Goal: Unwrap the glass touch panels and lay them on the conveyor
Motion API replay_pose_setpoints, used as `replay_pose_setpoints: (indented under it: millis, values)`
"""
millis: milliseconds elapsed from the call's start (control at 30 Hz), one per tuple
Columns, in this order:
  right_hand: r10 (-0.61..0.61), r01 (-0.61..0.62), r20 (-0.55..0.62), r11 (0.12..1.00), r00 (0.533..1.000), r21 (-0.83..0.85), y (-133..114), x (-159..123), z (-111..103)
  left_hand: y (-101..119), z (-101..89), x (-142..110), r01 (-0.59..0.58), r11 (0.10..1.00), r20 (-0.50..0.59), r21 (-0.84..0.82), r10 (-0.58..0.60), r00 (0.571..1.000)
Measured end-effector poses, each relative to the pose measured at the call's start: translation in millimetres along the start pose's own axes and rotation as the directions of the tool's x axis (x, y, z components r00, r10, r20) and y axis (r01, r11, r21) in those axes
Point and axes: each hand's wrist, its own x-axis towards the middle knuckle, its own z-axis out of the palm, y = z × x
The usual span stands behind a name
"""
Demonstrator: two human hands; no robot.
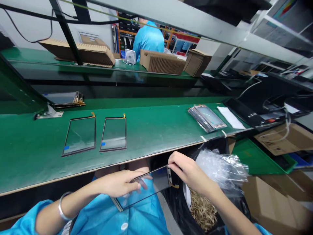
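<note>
A thin transparent rectangular panel with a black border (156,181) is held tilted above the lap, just off the near edge of the green-topped workbench (156,130), with a gold-coloured tail showing at its right end. It is gripped between the fingers of the left hand (119,183) near its upper left edge, while its upper right corner is pinched by the right hand (187,168); the hands are apart, with the glassy sheet spanning them. On the bench beyond, two similar black-bordered clear panels, the left one (80,135) and the right one (113,134), are already laid flat side by side without touching, each with a small blue patch at its near left corner. The held piece is not laid down with them. Further left, more flat pieces are gathered in a low stack with gold-coloured ends (65,98); to the right, a fanned pile of glossy flat panels (207,117) is set beside a white flat strip (230,117). Whether these piles have been handled or are yet to be handled cannot be told. Below the bench edge, crumpled clear plastic (222,166) and shredded brown paper (202,209) are seen; across the bench, a person in blue (150,37) is partly visible.
</note>
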Motion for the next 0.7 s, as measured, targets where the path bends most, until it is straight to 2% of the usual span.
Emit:
replay_pose_setpoints:
  millis: [100, 200, 267, 367, 433, 500, 533, 600, 667, 700]
  values:
    - [-0.068, 0.065, -0.016, 0.99, 0.998, -0.127, -4, -1, -1, 1, -0.6, -1, -0.053, 0.997, -0.002, 0.049, 0.053, 0.999]
    - [-0.077, 0.074, -0.01, 0.98, 0.997, -0.184, -6, -2, 0, -3, 0.0, 1, -0.066, 0.996, 0.017, 0.054, 0.066, 0.998]
    - [-0.102, 0.092, -0.03, 0.967, 0.994, -0.238, -6, -4, 3, -7, 0.3, 4, -0.024, 0.999, 0.042, -0.033, 0.026, 0.999]
    - [-0.175, 0.134, -0.127, 0.951, 0.976, -0.279, -7, -13, 8, -15, -2.2, 10, 0.078, 0.954, 0.086, -0.291, -0.056, 0.995]
    - [-0.099, 0.075, -0.21, 0.99, 0.973, -0.123, -8, -26, 8, -20, -6.3, 14, 0.109, 0.886, 0.077, -0.451, -0.083, 0.994]
    - [0.114, -0.055, -0.275, 0.975, 0.955, 0.213, -11, -47, 4, -24, -11.1, 19, 0.094, 0.813, 0.038, -0.575, -0.088, 0.995]
    - [0.24, -0.111, -0.28, 0.907, 0.93, 0.407, -12, -60, 0, -26, -13.2, 22, 0.08, 0.774, 0.015, -0.628, -0.091, 0.996]
    - [0.448, -0.147, -0.259, 0.69, 0.856, 0.709, -12, -91, -9, -28, -16.1, 27, 0.055, 0.698, -0.029, -0.714, -0.108, 0.994]
    - [0.586, -0.113, -0.258, 0.52, 0.768, 0.847, -7, -126, -16, -29, -16.9, 31, 0.031, 0.628, -0.089, -0.777, -0.159, 0.983]
    - [0.648, -0.09, -0.284, 0.48, 0.707, 0.872, -1, -143, -17, -29, -16.7, 33, 0.017, 0.602, -0.12, -0.798, -0.186, 0.975]
